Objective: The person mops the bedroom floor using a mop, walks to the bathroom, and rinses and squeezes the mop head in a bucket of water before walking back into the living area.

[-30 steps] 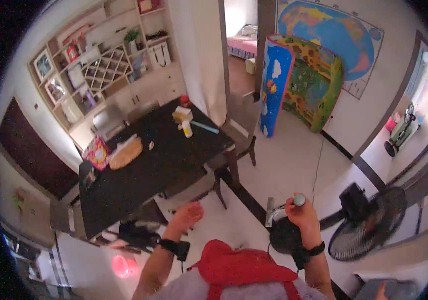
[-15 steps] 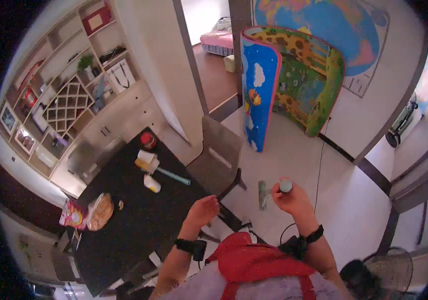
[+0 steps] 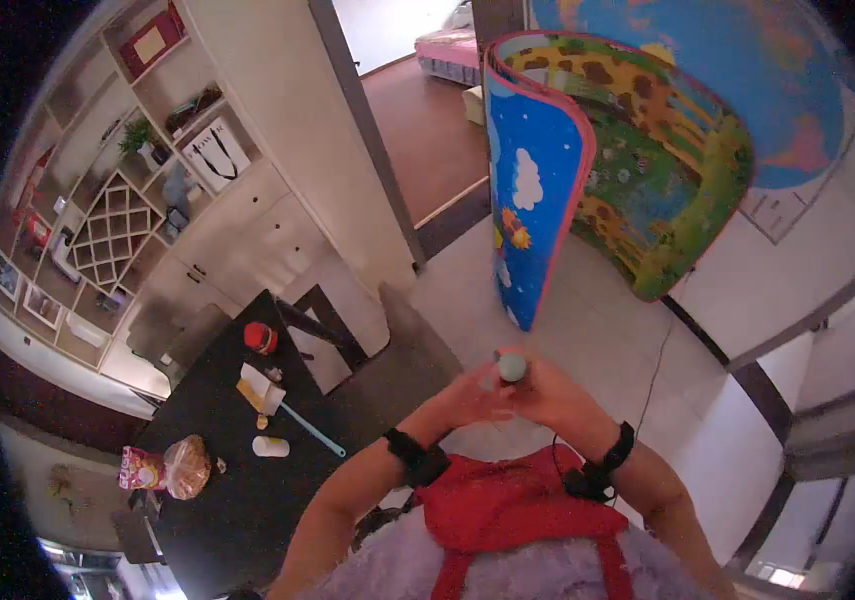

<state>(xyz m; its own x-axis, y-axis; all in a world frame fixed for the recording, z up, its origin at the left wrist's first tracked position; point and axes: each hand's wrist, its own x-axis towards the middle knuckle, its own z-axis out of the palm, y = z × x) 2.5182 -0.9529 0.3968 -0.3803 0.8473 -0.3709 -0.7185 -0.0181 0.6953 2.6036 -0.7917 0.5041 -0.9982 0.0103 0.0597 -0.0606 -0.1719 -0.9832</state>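
Observation:
Seen almost end-on, the rounded pale green top of a mop handle [image 3: 512, 368] shows between my two hands. My right hand [image 3: 551, 388] is closed round the handle from the right. From the left, my left hand [image 3: 470, 398] meets it with its fingers wrapped at the handle, partly blurred. The hands hide the lower shaft and the mop's flat head. Both wrists wear black straps, and a red apron [image 3: 508, 500] covers my front.
To my left, a dark table [image 3: 238, 500] holds a red-lidded jar [image 3: 260, 338], a blue-handled tool [image 3: 313, 430], a white bottle [image 3: 270, 447] and a food bag [image 3: 189, 467]. A chair [image 3: 398, 365] stands beyond it. A curled play mat [image 3: 538, 200] stands ahead; a cable lies rightward.
My left hand has come from beside the table to the mop handle. The handle and right hand have shifted left, and the view has turned and moved nearer the play mat.

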